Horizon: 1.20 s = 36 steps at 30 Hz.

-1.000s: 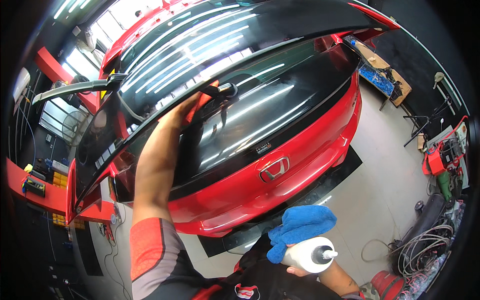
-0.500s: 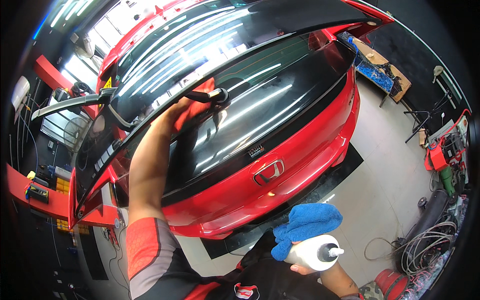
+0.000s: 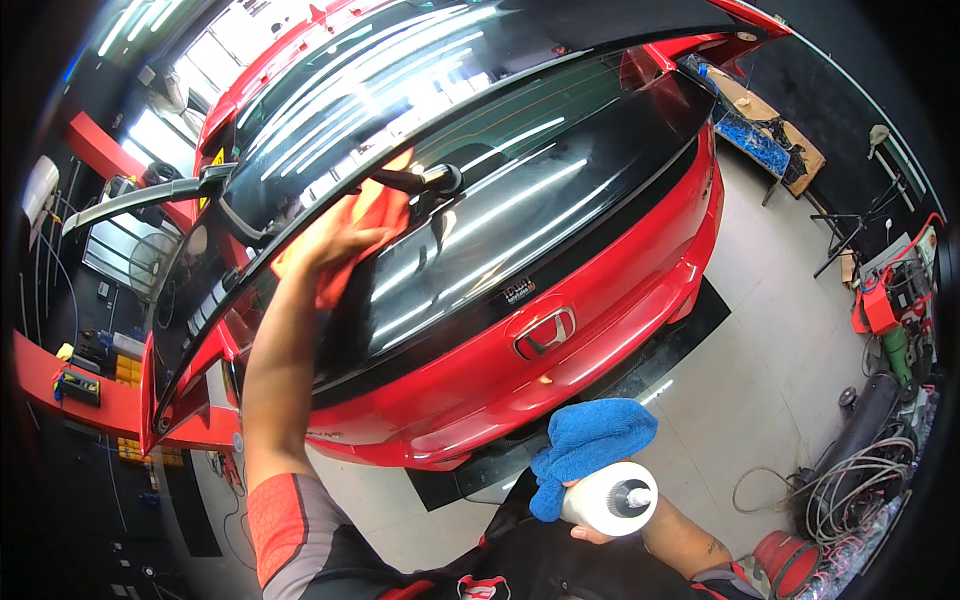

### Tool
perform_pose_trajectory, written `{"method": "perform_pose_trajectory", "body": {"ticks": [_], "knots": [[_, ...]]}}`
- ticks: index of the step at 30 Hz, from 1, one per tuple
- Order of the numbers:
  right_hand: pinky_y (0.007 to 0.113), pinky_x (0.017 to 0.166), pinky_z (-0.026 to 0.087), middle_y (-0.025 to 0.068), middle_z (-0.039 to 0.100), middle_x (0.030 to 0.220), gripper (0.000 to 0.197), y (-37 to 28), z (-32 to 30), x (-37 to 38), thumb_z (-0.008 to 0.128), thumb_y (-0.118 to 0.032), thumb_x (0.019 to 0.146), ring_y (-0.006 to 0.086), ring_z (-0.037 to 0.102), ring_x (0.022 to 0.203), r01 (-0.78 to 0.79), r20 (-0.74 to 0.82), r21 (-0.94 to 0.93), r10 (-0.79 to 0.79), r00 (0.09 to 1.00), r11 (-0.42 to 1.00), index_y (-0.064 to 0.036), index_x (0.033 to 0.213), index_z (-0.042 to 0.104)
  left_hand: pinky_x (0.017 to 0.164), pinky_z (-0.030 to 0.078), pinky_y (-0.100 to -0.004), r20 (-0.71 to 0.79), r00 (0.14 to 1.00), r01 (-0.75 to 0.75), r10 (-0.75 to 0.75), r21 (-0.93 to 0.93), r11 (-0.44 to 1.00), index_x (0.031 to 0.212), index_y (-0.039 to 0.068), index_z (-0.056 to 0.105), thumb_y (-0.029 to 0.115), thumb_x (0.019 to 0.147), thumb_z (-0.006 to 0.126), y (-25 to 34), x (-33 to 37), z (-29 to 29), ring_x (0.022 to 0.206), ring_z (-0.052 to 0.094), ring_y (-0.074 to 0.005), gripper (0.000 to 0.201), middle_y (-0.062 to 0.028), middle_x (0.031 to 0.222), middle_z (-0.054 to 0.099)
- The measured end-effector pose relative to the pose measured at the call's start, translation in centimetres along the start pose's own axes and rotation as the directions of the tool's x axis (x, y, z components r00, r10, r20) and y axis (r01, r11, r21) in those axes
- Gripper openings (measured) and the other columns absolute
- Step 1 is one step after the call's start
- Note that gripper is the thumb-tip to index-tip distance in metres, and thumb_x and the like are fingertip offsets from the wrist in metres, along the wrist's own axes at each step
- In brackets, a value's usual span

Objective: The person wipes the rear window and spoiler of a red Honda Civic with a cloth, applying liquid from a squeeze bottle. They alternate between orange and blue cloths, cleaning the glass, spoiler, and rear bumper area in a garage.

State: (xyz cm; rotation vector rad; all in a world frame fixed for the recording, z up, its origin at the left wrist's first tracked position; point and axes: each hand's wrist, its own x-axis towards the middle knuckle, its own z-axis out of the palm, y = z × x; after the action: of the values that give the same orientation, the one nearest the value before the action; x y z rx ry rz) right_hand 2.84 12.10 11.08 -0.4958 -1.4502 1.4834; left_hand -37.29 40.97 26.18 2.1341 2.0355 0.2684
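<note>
A red car (image 3: 640, 290) fills my front; near the upper left edge of its dark rear window (image 3: 510, 230), my left hand (image 3: 345, 240) lies over a red cloth (image 3: 393, 205), arm stretched out. I seem to be mid-wipe; the next stroke calls for even pressure. Blur hides whether that grip pinches. My right hand (image 3: 592, 535), arm bent close, wraps around a white bottle (image 3: 595, 500), beside a blue cloth (image 3: 600, 435).
</note>
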Motion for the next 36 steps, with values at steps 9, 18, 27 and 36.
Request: {"method": "perform_pose_trajectory", "body": {"ticks": [9,18,27,36], "knots": [[0.047,0.118,0.034,0.0142,0.058,0.141,0.069,-1.8,-0.9,-0.2,0.095,-0.019,0.062,0.0334,0.05,0.136,0.038,-0.076,-0.111,-0.047,0.996,0.993,-0.012,0.125,0.068,0.105,0.047,-0.0395,-0.099,0.968,-0.234,0.229,-0.68,0.694,0.145,0.007,0.056,0.026,0.091,0.076,-1.8,3.7,-1.9,0.126,0.058,-0.0243,0.061,-0.0119,0.135,0.064],[0.047,0.12,0.031,0.0137,0.056,0.143,0.07,-1.0,-0.9,0.5,0.094,-0.02,0.063,0.0337,0.049,0.139,0.011,-0.08,-0.085,-0.018,0.997,0.996,-0.012,0.127,0.066,0.117,0.036,-0.0459,-0.172,0.902,-0.426,0.395,-0.213,0.88,0.153,0.011,0.049,0.036,0.078,0.086,4.0,9.1,0.8,0.134,0.052,-0.035,0.087,-0.017,0.143,0.057],[0.047,0.122,0.03,0.0143,0.056,0.145,0.075,-0.1,-0.1,1.1,0.096,-0.02,0.061,0.0334,0.05,0.14,-0.013,-0.052,-0.032,0.011,0.999,0.999,-0.0115,0.129,0.066,0.117,0.036,-0.0463,-0.077,0.93,-0.368,0.36,-0.238,0.899,0.152,0.011,0.05,0.037,0.08,0.085,5.2,7.8,0.3,0.135,0.052,-0.0363,0.084,-0.0188,0.145,0.056],[0.039,0.111,0.041,0.0104,0.07,0.121,0.059,-1.8,0.0,-0.7,0.094,-0.018,0.062,0.0265,0.063,0.12,-0.301,-0.186,0.043,0.304,0.934,0.953,-0.0065,0.115,0.071,0.117,0.036,-0.0467,-0.119,0.902,-0.432,0.415,-0.233,0.871,0.152,0.012,0.051,0.038,0.081,0.084,8.0,12.2,1.2,0.136,0.051,-0.0376,0.082,-0.0206,0.146,0.055]]}}
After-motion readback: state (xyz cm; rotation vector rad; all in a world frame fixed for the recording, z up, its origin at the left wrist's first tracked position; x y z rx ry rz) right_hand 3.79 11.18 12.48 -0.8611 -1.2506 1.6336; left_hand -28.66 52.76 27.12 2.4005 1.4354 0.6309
